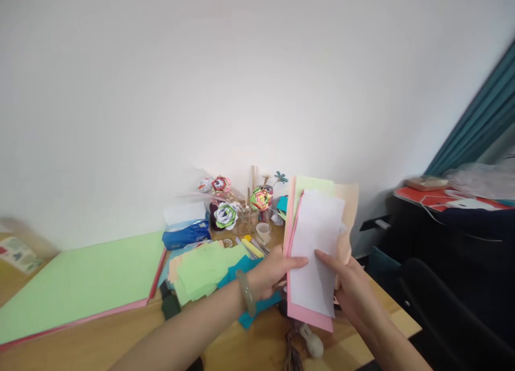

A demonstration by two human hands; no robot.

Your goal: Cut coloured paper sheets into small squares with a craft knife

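Both hands hold up a loose stack of coloured paper sheets above the right part of the desk. A white sheet faces me, with pink, light green and peach sheets showing behind it. My left hand, with a bangle at the wrist, grips the stack's left edge, thumb on the white sheet. On the other edge my right hand pinches it, thumb also on the front. The fingers behind the paper are mostly hidden. Under and beside my left forearm lie light green paper scraps and teal paper pieces.
Large green sheets cover the desk's left side. Behind the scraps stand a blue tissue pack, paper flowers and a tape roll. A black chair is at the right. A whitish bulb-shaped object lies near the front.
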